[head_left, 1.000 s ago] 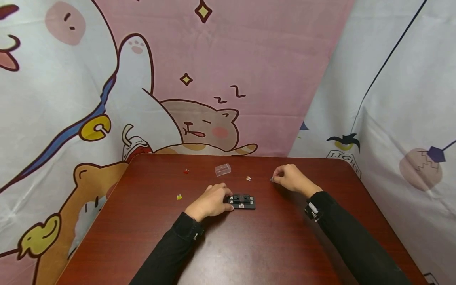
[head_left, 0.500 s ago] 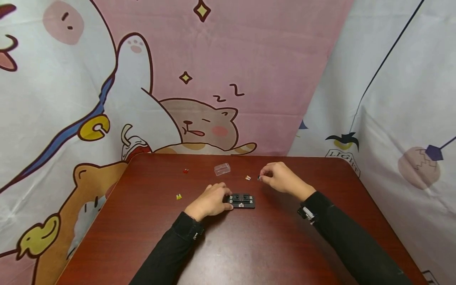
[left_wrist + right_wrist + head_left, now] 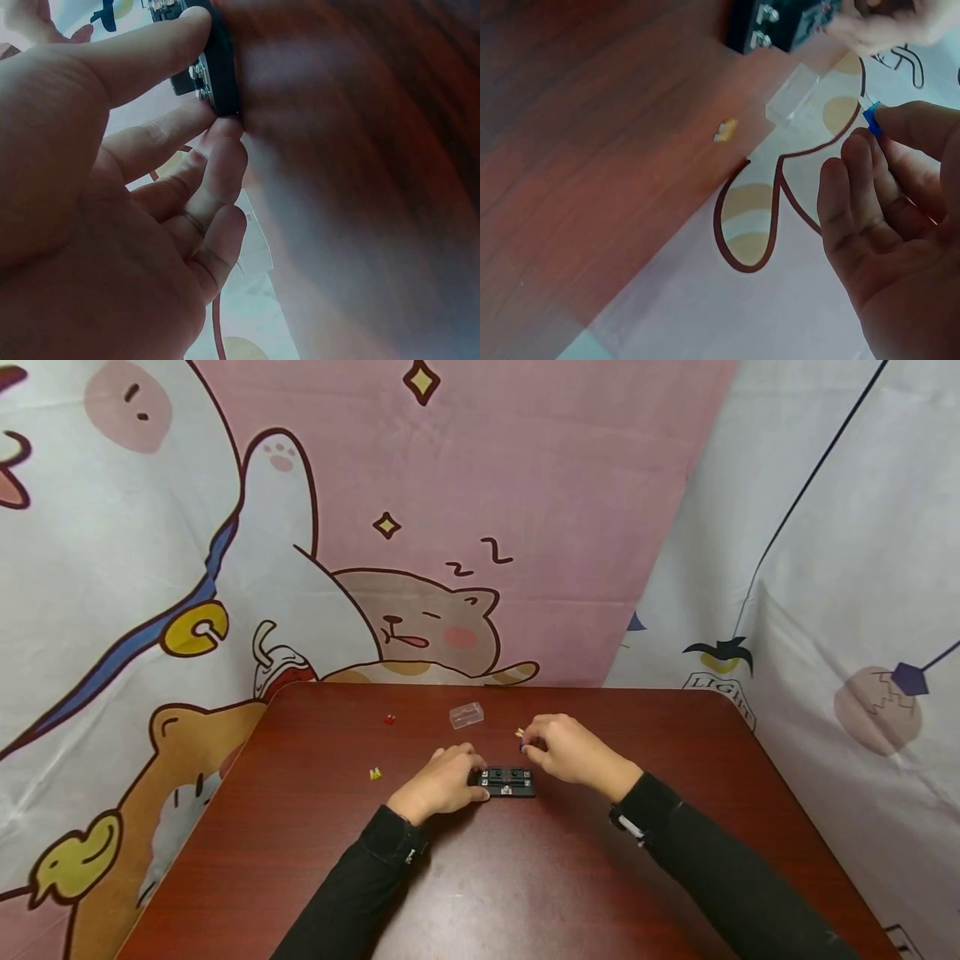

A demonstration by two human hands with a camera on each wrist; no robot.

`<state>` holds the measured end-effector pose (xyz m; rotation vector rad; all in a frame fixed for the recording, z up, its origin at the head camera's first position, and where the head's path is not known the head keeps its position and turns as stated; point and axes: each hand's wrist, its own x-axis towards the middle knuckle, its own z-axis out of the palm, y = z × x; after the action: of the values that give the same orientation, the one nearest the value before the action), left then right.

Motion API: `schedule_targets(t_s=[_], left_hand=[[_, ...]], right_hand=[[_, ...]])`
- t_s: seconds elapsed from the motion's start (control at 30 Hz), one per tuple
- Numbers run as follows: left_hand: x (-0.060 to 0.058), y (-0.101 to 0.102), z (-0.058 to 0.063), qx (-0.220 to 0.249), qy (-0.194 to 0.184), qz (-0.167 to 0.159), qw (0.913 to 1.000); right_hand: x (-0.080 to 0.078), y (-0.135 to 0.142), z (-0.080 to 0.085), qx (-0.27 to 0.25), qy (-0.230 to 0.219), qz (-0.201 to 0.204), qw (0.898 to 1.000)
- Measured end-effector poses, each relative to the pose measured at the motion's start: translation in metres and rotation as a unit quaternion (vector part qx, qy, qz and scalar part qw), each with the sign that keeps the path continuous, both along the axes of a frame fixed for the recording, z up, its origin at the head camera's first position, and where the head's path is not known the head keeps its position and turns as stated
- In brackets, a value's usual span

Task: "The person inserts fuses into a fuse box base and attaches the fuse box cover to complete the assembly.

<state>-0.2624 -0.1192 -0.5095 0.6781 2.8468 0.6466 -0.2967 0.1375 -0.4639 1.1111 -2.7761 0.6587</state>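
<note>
In the head view my left hand (image 3: pixel 442 783) grips the left end of a black fuse block (image 3: pixel 507 782), which lies on the table. The left wrist view shows the thumb on one side of the block (image 3: pixel 217 67) and fingertips at its end; metal screws show on it. My right hand (image 3: pixel 900 202) pinches a small blue blade fuse (image 3: pixel 871 118) between thumb and index finger, its thin metal prongs sticking out. It hovers just above and right of the block in the head view. Close behind those fingertips lies an orange-tan blade fuse (image 3: pixel 725 130), partly covered in the head view.
A clear plastic box (image 3: pixel 467 716) lies behind the block on the brown table (image 3: pixel 480 877). Further left are a red fuse (image 3: pixel 389 720) and a yellow fuse (image 3: pixel 375 773). A printed cloth (image 3: pixel 570 527) hangs behind the table's back edge.
My right hand has moved left with the blue blade fuse, from the right part of the table to beside the tan fuse and the block. The left hand keeps its grip on the block.
</note>
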Motion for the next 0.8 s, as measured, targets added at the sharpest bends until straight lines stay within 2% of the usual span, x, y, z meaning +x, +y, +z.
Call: schedule_targets(t_s=[0.17, 0.4, 0.8], left_hand=[[0.000, 0.000, 0.000, -0.002, 0.000, -0.001, 1.0000], [-0.002, -0.001, -0.002, -0.006, 0.004, -0.007, 1.0000], [-0.003, -0.001, -0.003, -0.007, 0.004, -0.002, 1.0000]], right_hand=[[0.004, -0.006, -0.010, 0.029, 0.019, 0.001, 0.999], [0.005, -0.009, -0.025, 0.040, 0.017, -0.008, 0.999], [0.003, -0.012, -0.033, 0.050, 0.004, -0.013, 0.999]])
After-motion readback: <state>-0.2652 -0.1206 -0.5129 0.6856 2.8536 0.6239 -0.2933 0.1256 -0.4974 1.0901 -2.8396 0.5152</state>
